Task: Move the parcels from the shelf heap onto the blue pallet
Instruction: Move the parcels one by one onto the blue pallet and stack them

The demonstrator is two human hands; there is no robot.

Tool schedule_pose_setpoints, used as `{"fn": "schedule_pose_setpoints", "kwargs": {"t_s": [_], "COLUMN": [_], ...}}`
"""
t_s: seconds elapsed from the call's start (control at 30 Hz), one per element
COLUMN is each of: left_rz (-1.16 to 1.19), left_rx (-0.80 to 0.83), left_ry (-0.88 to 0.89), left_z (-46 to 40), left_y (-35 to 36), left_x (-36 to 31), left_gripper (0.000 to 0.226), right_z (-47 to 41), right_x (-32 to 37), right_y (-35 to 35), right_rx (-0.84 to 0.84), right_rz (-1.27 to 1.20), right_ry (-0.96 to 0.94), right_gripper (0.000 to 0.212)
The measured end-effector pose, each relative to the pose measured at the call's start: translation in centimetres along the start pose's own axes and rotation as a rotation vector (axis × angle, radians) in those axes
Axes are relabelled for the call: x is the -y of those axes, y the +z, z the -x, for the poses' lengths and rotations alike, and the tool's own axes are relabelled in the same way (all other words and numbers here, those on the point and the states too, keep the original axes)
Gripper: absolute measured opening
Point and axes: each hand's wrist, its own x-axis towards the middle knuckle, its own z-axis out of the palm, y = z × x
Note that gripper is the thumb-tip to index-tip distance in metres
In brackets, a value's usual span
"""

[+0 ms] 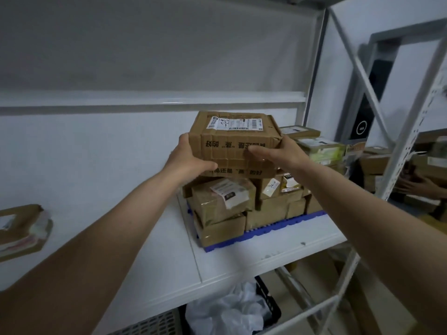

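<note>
At the far left edge of the white shelf (135,238) lies one opened brown cardboard parcel with crumpled wrapping (20,229), well apart from the rest. Right of it, the left hand (187,159) grips the left end of a brown corrugated cardboard box (233,139), thumb underneath and fingers curled round the side. The box carries one white shipping label with barcodes and a handwritten number on its top, and a row of black printed characters upside down on its near face; its edges are creased and dented. It is held on or just above a second, similar printed box at the top of the stack; I cannot tell whether they touch. The right hand (281,152) holds the right end, thumb laid straight along the near face and fingers wrapped behind the corner. Below, at least six tape-wrapped brown parcels (225,201) are stacked on one blue plastic pallet (263,232) resting on the shelf. Further right, behind the upright, more boxes (319,147) are heaped, blurred.
</note>
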Motion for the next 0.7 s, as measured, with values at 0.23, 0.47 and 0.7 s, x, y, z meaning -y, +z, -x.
{"fn": "schedule_pose_setpoints", "kwargs": {"t_s": [0.23,0.47,0.7], "left_rz": [0.018,0.001,0.045], "left_rx": [-0.047,-0.023,-0.021], "left_ry": [0.013,-0.016,0.030], "left_z": [-4.2,-9.8,-17.8], "left_y": [5.8,10.4,11.9], "left_x": [-3.2,-2.9,-3.2], "left_gripper": [0.077,0.073,0.071], "right_z": [-4.0,-9.7,-17.9], "right_x": [-2.5,-6.0,-6.2], "right_y": [-4.8,-6.6,-9.0], "right_rx": [-0.052,-0.127,-0.164], "right_rz": [-0.139,-0.158,-0.135], "right_ry": [0.048,0.149,0.106], "right_gripper": [0.069,0.077,0.069]}}
